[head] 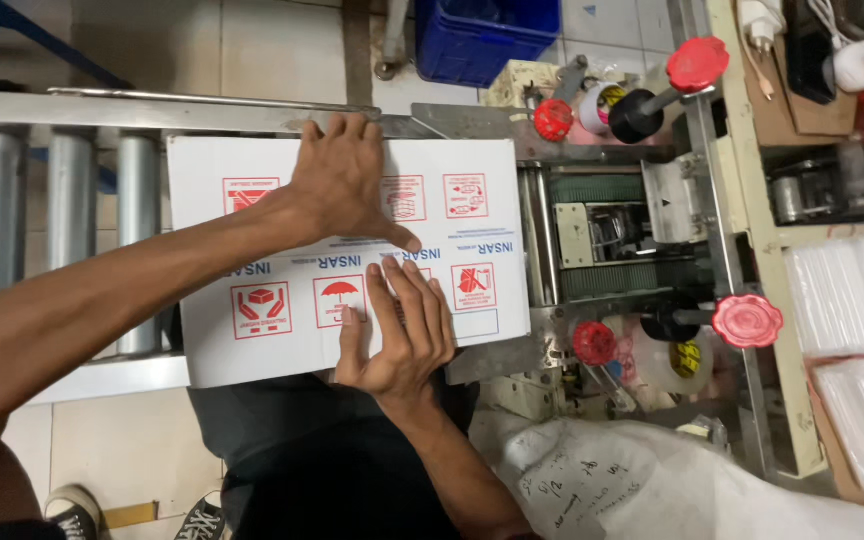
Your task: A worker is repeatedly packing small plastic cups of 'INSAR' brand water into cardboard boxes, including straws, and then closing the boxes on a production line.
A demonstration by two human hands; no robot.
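A white cardboard box (212,170) with red handling symbols lies on a roller conveyor, its two top flaps folded shut. My left hand (342,185) presses flat on the far flap, fingers spread over the far edge. My right hand (404,330) lies flat on the near flap, fingers pointing toward the seam. Neither hand grips anything.
Steel rollers (72,195) run left of the box. To the right stands a carton-sealing machine (617,235) with red knobs (747,320) and tape rolls. A blue crate (487,35) sits on the floor beyond. A white sack (652,485) and clear bag stacks (857,295) lie at right.
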